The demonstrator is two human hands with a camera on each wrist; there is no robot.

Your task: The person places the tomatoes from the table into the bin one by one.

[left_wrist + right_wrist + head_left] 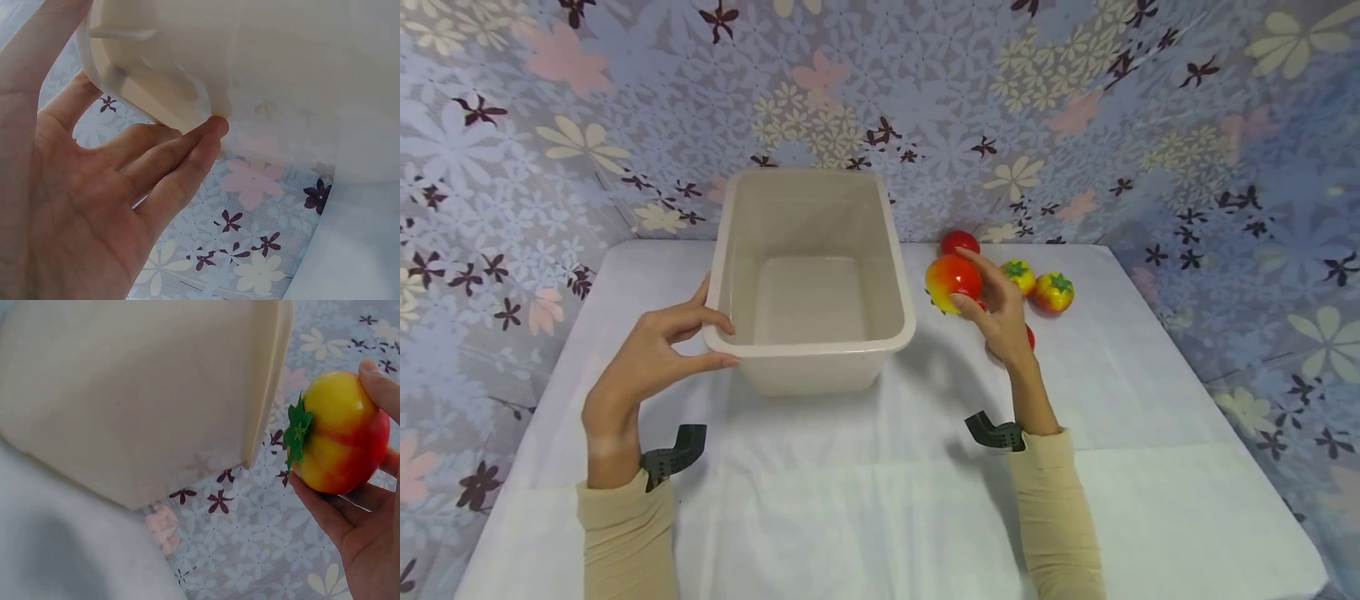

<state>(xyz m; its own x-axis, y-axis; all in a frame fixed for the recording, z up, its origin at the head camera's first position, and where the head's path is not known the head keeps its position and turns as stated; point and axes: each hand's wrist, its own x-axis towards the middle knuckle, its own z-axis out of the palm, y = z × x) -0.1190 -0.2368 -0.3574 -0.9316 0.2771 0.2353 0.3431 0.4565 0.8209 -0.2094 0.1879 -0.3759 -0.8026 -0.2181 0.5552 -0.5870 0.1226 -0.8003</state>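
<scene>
A deep beige plastic bin (pixel 808 367) stands upright on the white-covered table, its inside bare. My left hand (pixel 658 342) grips the rim at the near left corner, thumb on the outside and a fingertip over the edge. In the left wrist view, other fingers (pixel 181 159) lie against the outer wall below the rim. To the right of the bin, my right hand (pixel 1000 312) holds a toy tomato (pixel 337 431), yellow and red with a green leafy top, raised above the table. Thumb and fingers are around its sides, and the leafy top faces the bin.
Two yellow-red toy tomatoes with green tops, one nearer (pixel 1052 293) and one behind (pixel 1017 273), lie right of my right hand. A red one (pixel 960 242) sits at the table's back edge. Flowered cloth (pixel 940 108) rises behind the white tablecloth (pixel 820 500).
</scene>
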